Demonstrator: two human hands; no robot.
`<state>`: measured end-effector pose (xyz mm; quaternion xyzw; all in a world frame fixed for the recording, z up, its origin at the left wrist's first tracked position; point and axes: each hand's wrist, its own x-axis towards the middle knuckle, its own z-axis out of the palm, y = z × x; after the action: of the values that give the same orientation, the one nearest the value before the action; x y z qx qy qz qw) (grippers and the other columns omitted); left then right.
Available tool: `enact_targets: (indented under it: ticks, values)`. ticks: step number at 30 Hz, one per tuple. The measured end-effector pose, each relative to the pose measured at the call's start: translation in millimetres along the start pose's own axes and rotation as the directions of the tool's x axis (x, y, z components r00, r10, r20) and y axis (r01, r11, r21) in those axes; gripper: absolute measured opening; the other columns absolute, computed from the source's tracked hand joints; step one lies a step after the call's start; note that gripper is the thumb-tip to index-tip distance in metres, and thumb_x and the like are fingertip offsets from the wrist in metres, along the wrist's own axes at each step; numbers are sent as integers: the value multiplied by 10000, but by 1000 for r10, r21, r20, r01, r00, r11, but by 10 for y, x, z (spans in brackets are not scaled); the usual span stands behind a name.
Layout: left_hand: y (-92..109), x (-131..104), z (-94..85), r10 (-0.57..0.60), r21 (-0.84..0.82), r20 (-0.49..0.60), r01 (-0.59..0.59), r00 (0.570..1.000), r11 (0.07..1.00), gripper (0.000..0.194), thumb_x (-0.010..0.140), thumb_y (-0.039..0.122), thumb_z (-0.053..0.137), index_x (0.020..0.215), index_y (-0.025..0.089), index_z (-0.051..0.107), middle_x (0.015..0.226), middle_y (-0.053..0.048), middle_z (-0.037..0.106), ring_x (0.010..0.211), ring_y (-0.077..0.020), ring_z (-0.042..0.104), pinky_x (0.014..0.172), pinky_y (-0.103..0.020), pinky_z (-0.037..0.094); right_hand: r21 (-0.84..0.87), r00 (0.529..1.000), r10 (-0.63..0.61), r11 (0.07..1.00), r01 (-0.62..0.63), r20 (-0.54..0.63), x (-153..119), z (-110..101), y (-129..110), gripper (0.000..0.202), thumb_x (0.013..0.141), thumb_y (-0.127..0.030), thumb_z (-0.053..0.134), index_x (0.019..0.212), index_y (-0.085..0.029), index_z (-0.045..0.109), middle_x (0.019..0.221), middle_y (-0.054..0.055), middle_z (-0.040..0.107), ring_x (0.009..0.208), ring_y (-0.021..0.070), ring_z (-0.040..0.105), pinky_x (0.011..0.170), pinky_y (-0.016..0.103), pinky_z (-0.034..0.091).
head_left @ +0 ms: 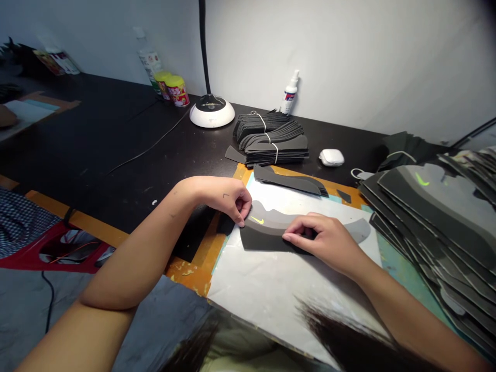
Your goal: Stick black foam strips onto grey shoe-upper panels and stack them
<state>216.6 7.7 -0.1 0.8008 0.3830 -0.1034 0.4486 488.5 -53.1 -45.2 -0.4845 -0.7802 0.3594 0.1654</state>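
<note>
A flat dark piece with curved grey bands and a small yellow-green swoosh (263, 227) lies on a white sheet (271, 294). My left hand (232, 200) pinches the left end of this piece between thumb and fingers. On its lower right part rests my right hand (320, 237), thumb and index finger pressed together at the edge between grey and black. The piece's right end, light grey, shows beyond my right hand. Several thin dark strips (289, 181) lie at the sheet's top edge.
Bundled dark strips (277, 150) sit behind the sheet, near a lamp base (212, 112), a spray bottle (289, 94) and a white case (331, 157). Stacked grey-black pieces (434, 222) rise at the right. Two yellow-lidded cans (177, 92) stand back left.
</note>
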Motion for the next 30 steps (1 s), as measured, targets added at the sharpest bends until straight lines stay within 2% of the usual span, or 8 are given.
enact_targets:
  ticks: [7, 12, 17, 20, 22, 25, 27, 30]
  values:
    - [-41, 1, -5, 34, -13, 3, -34, 999, 999, 174, 796, 340, 714, 823, 169, 690, 707, 11, 637, 643, -121, 531, 547, -220, 339, -12, 1000, -3, 1000, 3, -2, -2, 0, -1, 100, 839, -312, 715, 764, -259, 755, 768, -1, 704, 722, 166, 607, 639, 279, 412]
    - [-20, 41, 14, -14, 81, -48, 18, 999, 997, 340, 666, 479, 825, 780, 193, 681, 681, 41, 639, 582, -111, 507, 526, -241, 302, -16, 1000, -4, 1000, 4, -9, -6, 2, 18, 94, 836, -321, 721, 770, -264, 757, 762, -11, 699, 721, 158, 604, 642, 273, 413]
    - [94, 21, 70, -71, 232, -148, 105, 986, 967, 257, 672, 436, 816, 741, 226, 685, 688, 55, 667, 614, -120, 547, 549, -242, 295, -8, 1000, 2, 1000, -2, -5, 1, 4, 17, 91, 834, -312, 725, 767, -257, 753, 758, -12, 693, 727, 154, 603, 648, 274, 414]
    - [195, -27, 91, -27, 273, -173, 74, 985, 959, 167, 699, 346, 801, 752, 231, 691, 701, 62, 669, 634, -115, 559, 561, -231, 308, 2, 1000, -2, 1000, 2, -9, 8, 2, 8, 84, 830, -301, 730, 766, -252, 751, 755, -11, 689, 727, 155, 601, 645, 274, 412]
    - [251, -46, 101, 29, 237, -140, 5, 990, 972, 135, 716, 301, 791, 777, 225, 698, 707, 60, 666, 631, -109, 563, 559, -222, 320, 5, 1000, -12, 1000, 13, -9, 13, -1, 2, 77, 829, -291, 733, 766, -251, 751, 755, -12, 690, 729, 154, 601, 644, 271, 409]
    - [299, -31, 129, 96, 112, -34, -92, 995, 989, 140, 744, 299, 783, 807, 199, 707, 703, 40, 661, 623, -113, 570, 551, -212, 348, 8, 1000, -21, 1000, 21, -10, 13, -1, 2, 75, 827, -277, 741, 758, -248, 747, 753, -17, 697, 733, 152, 606, 644, 264, 404]
    - [314, -6, 159, 106, 80, 14, -107, 994, 991, 136, 746, 287, 782, 815, 193, 712, 698, 35, 657, 616, -115, 567, 543, -210, 355, 12, 999, -29, 1000, 29, -14, 8, 3, 11, 69, 826, -270, 743, 760, -250, 747, 750, -21, 699, 732, 150, 607, 646, 260, 403]
    - [340, 19, 205, 66, 160, 25, -69, 998, 985, 99, 724, 229, 781, 811, 223, 732, 685, 51, 654, 603, -110, 554, 532, -212, 339, 17, 999, -33, 999, 34, -21, 2, 11, 26, 60, 824, -268, 748, 765, -253, 749, 749, -22, 697, 735, 149, 605, 645, 256, 402]
